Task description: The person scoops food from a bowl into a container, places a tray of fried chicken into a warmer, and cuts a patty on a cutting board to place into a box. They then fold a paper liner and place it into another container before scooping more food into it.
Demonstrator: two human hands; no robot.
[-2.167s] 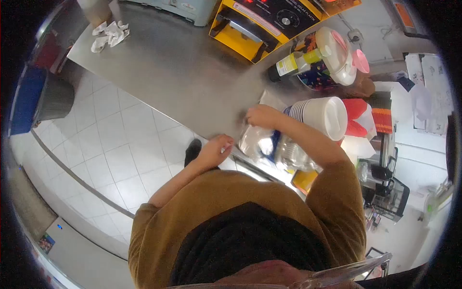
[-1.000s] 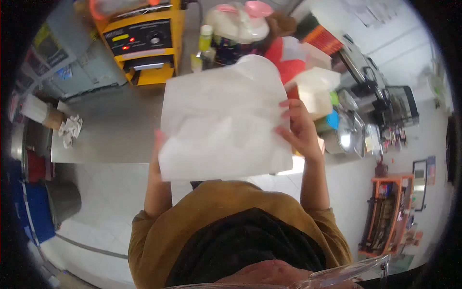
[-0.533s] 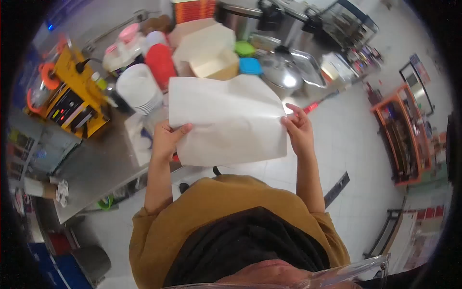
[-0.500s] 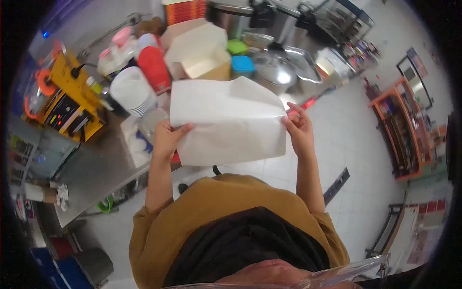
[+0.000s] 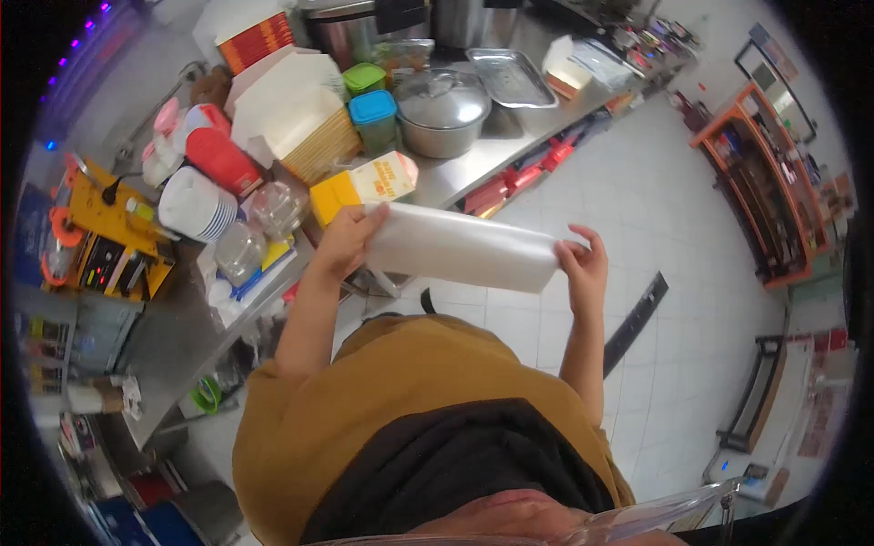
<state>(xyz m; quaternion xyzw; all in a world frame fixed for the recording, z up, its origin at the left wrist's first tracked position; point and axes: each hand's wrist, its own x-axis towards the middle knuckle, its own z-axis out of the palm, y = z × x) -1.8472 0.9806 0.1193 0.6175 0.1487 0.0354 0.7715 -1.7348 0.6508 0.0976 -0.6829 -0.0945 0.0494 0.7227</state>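
A white sheet of paper [image 5: 464, 247] is stretched between my two hands in front of my body and now shows as a narrow band. My left hand [image 5: 350, 241] pinches its left end, near the upper corner. At the right end, my right hand [image 5: 583, 266] grips the edge between thumb and fingers, with one finger raised. Just beyond the paper, a yellow and white carton [image 5: 369, 185] lies at the counter's edge.
On the metal counter [image 5: 168, 364] are stacked cream boxes [image 5: 319, 141], white tubs [image 5: 196, 205], red cups [image 5: 223, 162], clear jars, a lidded pot [image 5: 443, 114], a metal tray [image 5: 513, 77] and a yellow machine [image 5: 118, 232]. An orange shelf [image 5: 760, 187] stands at the right.
The paper has gone from a broad sheet to a narrow band, its right end lower. My view has shifted, bringing the carton and pot into fuller sight. Both hands keep hold.
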